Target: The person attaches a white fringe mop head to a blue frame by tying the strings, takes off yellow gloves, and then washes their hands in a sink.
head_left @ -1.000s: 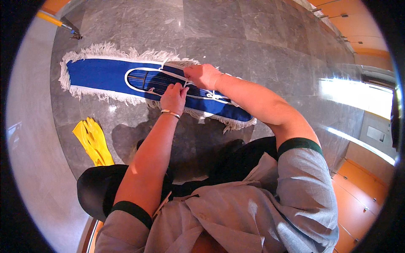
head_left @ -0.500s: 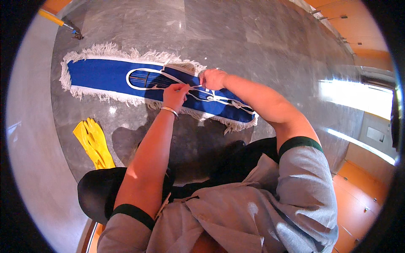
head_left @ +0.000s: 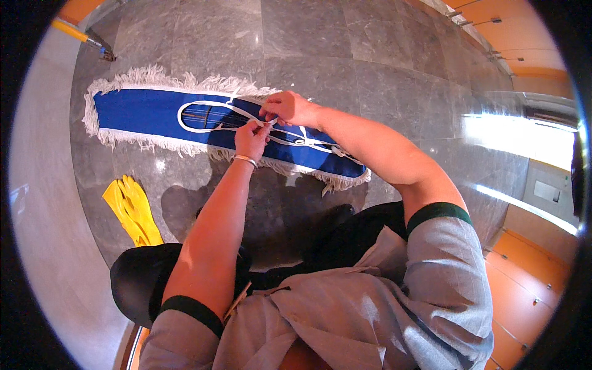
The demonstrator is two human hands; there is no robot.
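Note:
A long dust mop head [head_left: 139,111] lies on the floor, blue cloth side up, with shaggy off-white fringe around its edge. White trim borders an oval opening where a dark frame with thin wires shows. My left hand [head_left: 251,140], with a band at its wrist, pinches a white tie string [head_left: 271,123] over the middle of the mop head. Just beyond it to the right, my right hand [head_left: 291,110] has its fingers bent and closed on the same string. More white ties [head_left: 314,143] lie crossed and knotted along the right half of the cloth.
Yellow rubber gloves [head_left: 132,213] rest on the grey tiled floor [head_left: 308,37] at the left. A yellow pole [head_left: 71,29] with a metal end fitting reaches in at the upper left. A pale wall [head_left: 43,160] runs along the left, and orange cabinets [head_left: 524,290] stand at the right.
My right hand has shifted left and slightly farther away, closer above my left hand. The left hand keeps its pinch on the tie. The whole view has shifted slightly.

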